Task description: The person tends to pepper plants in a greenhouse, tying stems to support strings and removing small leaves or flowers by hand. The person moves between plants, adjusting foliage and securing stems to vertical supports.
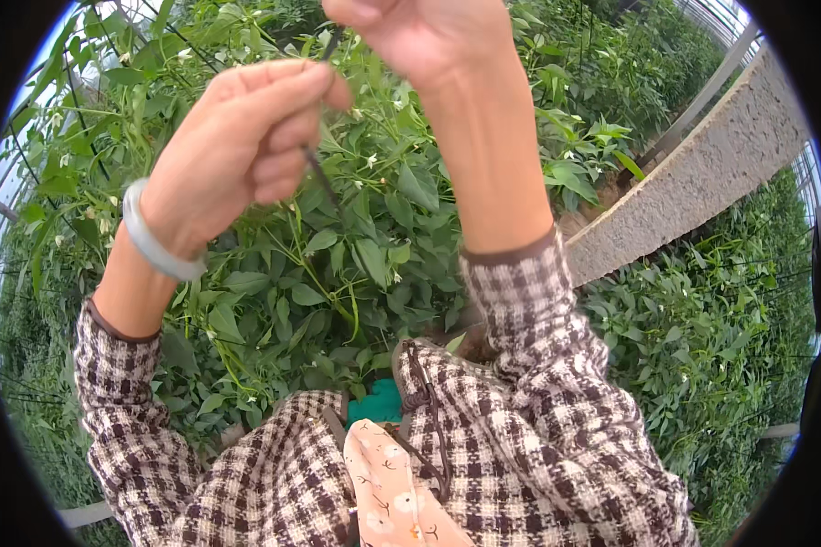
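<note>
My left hand [253, 137], with a pale bangle [157, 236] at its wrist, is raised over flowering pepper plants [383, 225]. Its fingers are curled around a thin dark cord [325, 181], which hangs slantwise below the fist and also shows above the thumb. At the top edge, to the right of it, is my right hand [427, 31], partly cut off by the picture's rim and blurred. Its fingertips are out of sight, so what they hold cannot be told. White blossoms and slender green pods show among the leaves beneath my hands.
A rough concrete beam or ledge [691, 171] slants along the right side, with more leafy plants [698, 342] beyond it. Dark strings run up through the foliage at the upper left. Greenhouse framing shows at both edges. My checked jacket [540, 437] fills the bottom.
</note>
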{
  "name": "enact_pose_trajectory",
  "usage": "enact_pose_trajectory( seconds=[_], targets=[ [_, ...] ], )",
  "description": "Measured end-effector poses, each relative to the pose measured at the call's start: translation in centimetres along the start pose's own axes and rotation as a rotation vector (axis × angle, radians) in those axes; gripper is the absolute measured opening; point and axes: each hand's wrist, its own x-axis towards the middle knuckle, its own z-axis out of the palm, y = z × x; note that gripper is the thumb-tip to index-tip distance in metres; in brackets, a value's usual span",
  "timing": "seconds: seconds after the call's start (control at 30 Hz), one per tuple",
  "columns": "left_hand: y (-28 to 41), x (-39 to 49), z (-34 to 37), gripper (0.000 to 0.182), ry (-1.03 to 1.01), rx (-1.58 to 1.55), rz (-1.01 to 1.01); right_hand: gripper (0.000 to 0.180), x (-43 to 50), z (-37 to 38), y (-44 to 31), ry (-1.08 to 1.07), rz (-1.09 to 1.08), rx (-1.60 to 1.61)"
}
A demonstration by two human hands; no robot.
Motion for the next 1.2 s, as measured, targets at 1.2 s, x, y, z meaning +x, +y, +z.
enact_pose_trajectory(
  seconds=[1.2],
  targets=[
    [-23.3, 17.4, 11.9, 0.019, 0.392, 0.038, 0.131, 0.014, -33.3, 15.6, -0.2, 1.389, -0.030, -1.468]
  ],
)
